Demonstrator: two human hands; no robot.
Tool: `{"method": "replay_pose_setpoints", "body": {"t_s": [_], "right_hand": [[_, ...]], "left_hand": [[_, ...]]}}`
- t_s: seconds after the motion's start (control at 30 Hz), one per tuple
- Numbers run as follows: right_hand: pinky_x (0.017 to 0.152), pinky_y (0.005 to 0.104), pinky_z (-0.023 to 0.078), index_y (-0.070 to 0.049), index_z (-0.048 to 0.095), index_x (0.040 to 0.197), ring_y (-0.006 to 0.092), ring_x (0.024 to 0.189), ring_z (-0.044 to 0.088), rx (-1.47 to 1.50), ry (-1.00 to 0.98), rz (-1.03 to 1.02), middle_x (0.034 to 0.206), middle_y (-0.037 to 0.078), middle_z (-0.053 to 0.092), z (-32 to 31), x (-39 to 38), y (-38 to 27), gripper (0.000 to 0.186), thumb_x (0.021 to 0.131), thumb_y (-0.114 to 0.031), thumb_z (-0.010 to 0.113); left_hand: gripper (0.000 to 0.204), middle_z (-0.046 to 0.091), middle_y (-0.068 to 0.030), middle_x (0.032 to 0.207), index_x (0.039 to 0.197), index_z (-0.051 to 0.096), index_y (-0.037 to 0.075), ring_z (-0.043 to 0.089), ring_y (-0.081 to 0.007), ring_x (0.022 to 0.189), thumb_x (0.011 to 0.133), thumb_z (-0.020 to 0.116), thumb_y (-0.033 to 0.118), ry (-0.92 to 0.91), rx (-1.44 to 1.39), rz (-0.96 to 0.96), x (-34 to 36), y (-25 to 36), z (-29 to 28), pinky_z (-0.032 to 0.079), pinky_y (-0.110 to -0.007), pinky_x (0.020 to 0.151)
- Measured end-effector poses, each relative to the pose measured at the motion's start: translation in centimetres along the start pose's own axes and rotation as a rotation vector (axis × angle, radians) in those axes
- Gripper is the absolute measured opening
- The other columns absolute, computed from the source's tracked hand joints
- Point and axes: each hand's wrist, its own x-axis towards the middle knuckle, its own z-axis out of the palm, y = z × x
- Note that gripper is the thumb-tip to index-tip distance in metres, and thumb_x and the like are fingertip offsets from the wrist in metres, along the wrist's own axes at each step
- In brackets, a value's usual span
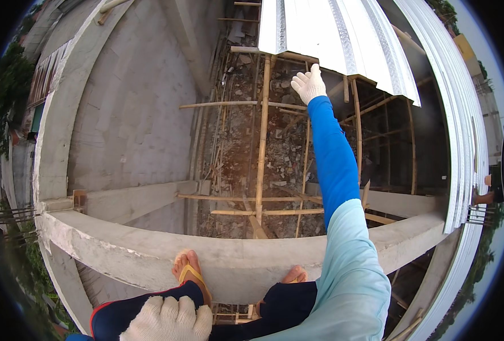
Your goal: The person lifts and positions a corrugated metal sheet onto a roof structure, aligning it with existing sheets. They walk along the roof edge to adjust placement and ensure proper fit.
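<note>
The roofing sheet (pixel 314 34) is of glossy ribbed metal, the beam (pixel 252 253) of matt, rough concrete, the gloves (pixel 166 321) of knitted cloth.

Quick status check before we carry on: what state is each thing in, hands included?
Ribbed metal sheet: lying above bamboo poles, lower edge uneven.
Right hand: gloved, reaching out to the sheet's lower edge; contact unclear.
Left hand: gloved, back upward, at the left leg.
Concrete beam: set in place, whitish patches along one edge.
Yellow sandal: worn, on the beam.
</note>
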Motion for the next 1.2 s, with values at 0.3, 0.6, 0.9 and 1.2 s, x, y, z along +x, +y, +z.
{"method": "replay_pose_setpoints", "body": {"t_s": [0.3, 0.6, 0.9, 1.2], "right_hand": [[0.129, 0.0554, 0.026, 0.005, 0.0, 0.166, 0.0458, 0.161, 0.015, 0.126, -0.035, -0.019, 0.175, 0.028, 0.009, 3.1, 4.8, 0.9, 0.091, 0.111, -0.057, 0.039], [0.13, 0.0549, 0.023, 0.003, 0.013, 0.165, 0.0402, 0.161, 0.019, 0.257, -0.197, -0.11, 0.175, 0.024, 0.015, 0.7, 13.4, 0.1, 0.078, 0.113, -0.049, 0.038], [0.103, 0.0523, 0.055, -0.007, 0.051, 0.146, 0.0324, 0.13, 0.059, 0.366, 0.288, -0.121, 0.142, 0.018, 0.059, 2.5, 9.5, 3.8, 0.044, 0.108, -0.027, 0.058], [0.074, 0.0417, 0.066, 0.003, 0.058, 0.131, 0.0349, 0.1, 0.071, 0.267, 0.448, -0.126, 0.124, 0.02, 0.064, 1.9, 5.5, 5.6, 0.031, 0.105, -0.013, 0.062]], "left_hand": [[0.081, 0.048, -0.0238, 0.155, 0.153, 0.049, 0.01, 0.045, -0.0393, 0.145, 0.089, 0.074, 0.054, -0.111, -0.249, -0.111, -2.4, -2.4, 3.7, 0.045, -0.05, 0.11], [0.076, 0.053, -0.0224, 0.147, 0.149, 0.053, 0.01, 0.05, -0.0387, 0.137, 0.089, 0.075, 0.051, -0.201, -0.396, -0.14, -3.3, -2.9, 3.8, 0.047, -0.049, 0.107], [0.071, 0.058, -0.021, 0.139, 0.145, 0.056, 0.01, 0.056, -0.0382, 0.13, 0.089, 0.076, 0.049, -0.27, -0.515, -0.167, -3.8, -2.8, 3.7, 0.049, -0.048, 0.103], [0.065, 0.064, -0.0196, 0.131, 0.14, 0.059, 0.009, 0.061, -0.0376, 0.123, 0.089, 0.077, 0.047, -0.279, -0.553, -0.126, -5.0, -3.0, 4.4, 0.051, -0.048, 0.1]]}}
